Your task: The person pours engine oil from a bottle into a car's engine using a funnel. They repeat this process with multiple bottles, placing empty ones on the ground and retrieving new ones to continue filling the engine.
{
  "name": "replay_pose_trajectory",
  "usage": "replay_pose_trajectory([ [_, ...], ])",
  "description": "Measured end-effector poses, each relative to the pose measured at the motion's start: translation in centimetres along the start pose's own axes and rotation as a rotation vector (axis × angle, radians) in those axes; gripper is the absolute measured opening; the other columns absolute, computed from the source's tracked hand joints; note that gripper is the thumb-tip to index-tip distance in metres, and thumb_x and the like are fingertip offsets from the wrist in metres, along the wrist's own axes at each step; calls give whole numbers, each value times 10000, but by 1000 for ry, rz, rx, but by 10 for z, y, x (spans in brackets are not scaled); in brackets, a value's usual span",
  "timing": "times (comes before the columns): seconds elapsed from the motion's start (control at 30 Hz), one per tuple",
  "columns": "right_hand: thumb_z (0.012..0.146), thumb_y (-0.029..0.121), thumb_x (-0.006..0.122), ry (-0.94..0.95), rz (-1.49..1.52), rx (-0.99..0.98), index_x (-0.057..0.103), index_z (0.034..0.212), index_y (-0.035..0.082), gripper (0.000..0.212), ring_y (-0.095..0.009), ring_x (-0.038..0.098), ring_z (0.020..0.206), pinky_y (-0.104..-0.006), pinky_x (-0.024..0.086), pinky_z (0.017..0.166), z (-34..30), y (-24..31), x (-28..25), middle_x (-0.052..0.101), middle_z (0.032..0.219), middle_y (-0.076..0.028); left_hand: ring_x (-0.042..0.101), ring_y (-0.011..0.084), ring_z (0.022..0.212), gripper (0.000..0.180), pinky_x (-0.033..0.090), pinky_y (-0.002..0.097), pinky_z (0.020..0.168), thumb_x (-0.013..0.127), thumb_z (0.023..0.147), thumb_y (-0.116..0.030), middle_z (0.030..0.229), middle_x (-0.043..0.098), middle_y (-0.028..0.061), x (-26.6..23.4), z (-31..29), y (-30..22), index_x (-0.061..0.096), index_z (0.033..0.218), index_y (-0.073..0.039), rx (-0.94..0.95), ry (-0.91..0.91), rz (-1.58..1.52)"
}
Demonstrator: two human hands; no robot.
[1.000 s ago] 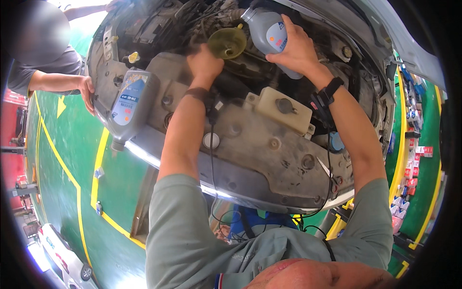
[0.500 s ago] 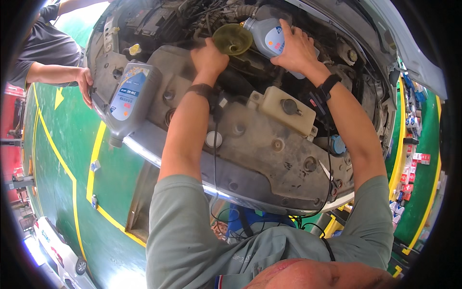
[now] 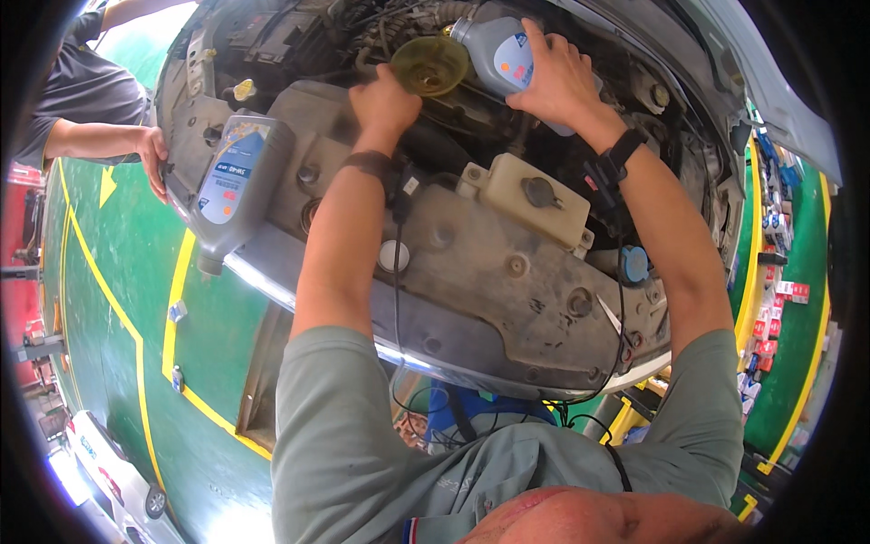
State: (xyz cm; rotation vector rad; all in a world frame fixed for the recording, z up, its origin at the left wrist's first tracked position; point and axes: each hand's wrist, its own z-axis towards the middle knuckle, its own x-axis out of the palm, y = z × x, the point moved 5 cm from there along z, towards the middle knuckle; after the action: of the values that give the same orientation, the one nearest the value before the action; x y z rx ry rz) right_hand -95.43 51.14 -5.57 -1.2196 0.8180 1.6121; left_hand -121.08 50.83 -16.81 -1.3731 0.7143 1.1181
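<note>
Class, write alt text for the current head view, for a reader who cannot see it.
A person's right hand holds a grey bottle tilted toward a yellow funnel, which the left hand holds by its rim, over an open engine bay. Another grey bottle rests near a co-worker's hand.

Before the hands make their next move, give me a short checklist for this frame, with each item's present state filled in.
1. Funnel steadied: ok. The left hand is closed at the left edge of the yellowish funnel.
2. Bottle gripped: ok. The right hand holds the tilted grey bottle.
3. Bottle mouth over the funnel: cannot tell. It is close to the rim, but this angle hides the exact alignment.
4. Funnel outlet seated: cannot tell. Its lower end is hidden.
5. Second bottle away from both hands: ok. It rests on the panel at left.
6. Scissors away from both hands: ok. They are near the front edge, at right.
</note>
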Motion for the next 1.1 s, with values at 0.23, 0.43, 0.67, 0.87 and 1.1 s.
replay_pose_trajectory([
  [0.23, 654, 386, 870, -33, -9, -18, 283, 1609, 151, 1146, -471, 586, 1204, -548, 455, 1014, -1, -3, -9, 561, 1333, -298, 734, 291, 1024, 614, 381, 443, 1033, 673, 800, -279, 994, 785, 153, 1, 1, 0, 515, 1358, -78, 3, -15, 18],
  [0.43, 657, 384, 888, 74, -32, 40, 310, 1593, 88, 1139, -431, 583, 1226, -512, 456, 1035, -4, 8, -42, 567, 1350, -267, 731, 295, 1040, 603, 382, 445, 1033, 662, 815, -276, 1016, 784, 159, 2, 1, 2, 519, 1366, -78, -4, -19, 18],
  [0.67, 672, 355, 861, 184, 67, 67, 287, 1590, 43, 1126, -479, 506, 1263, -551, 394, 1049, -1, 13, -67, 515, 1354, -300, 728, 297, 1056, 587, 375, 443, 1044, 655, 823, -268, 1039, 783, 159, 2, 1, 1, 528, 1365, -81, -2, -24, 16],
  [0.87, 687, 354, 855, 198, 63, 71, 272, 1598, 38, 1127, -475, 508, 1265, -549, 397, 1056, -2, 13, -74, 516, 1357, -301, 725, 302, 1063, 587, 371, 448, 1046, 651, 821, -268, 1041, 784, 159, 1, 1, 1, 524, 1362, -80, 3, -16, 17],
  [1.1, 704, 370, 860, 218, 27, 80, 247, 1614, 38, 1147, -478, 493, 1282, -554, 381, 1076, -4, 14, -79, 502, 1372, -302, 725, 300, 1058, 591, 360, 445, 1055, 637, 814, -259, 1033, 784, 166, 1, 0, 2, 512, 1362, -75, 9, -22, 11],
])
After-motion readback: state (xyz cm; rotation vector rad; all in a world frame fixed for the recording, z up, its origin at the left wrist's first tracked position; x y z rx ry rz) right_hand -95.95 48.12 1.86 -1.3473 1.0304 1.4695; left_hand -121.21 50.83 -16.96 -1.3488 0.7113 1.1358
